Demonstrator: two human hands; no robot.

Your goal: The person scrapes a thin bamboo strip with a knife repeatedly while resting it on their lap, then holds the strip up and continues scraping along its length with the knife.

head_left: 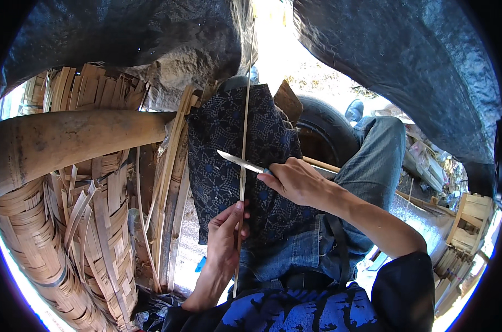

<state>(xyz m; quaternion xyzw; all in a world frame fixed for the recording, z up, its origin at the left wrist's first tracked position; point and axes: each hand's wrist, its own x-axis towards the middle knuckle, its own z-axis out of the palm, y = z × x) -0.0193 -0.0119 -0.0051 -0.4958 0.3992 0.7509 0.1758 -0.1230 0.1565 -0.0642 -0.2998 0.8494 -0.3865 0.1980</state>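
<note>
A long, thin bamboo strip [244, 138] runs lengthwise over my lap, from near my waist up toward the bright gap ahead. My left hand [224, 235] pinches it between thumb and fingers low on its length. In my right hand [295, 180] is a knife [239, 161], its handle mostly hidden in the fist. The blade points left and lies across the strip, above my left hand. Under both, a dark patterned cloth [218, 133] covers my thigh.
A thick bamboo pole [74, 145] juts in from the left. Below it stand woven bamboo rolls [32, 238] with loose split slats. A black tyre [331, 124] lies beyond my knee. Dark sheeting [406, 61] hangs overhead, and a wooden crate [472, 221] stands far right.
</note>
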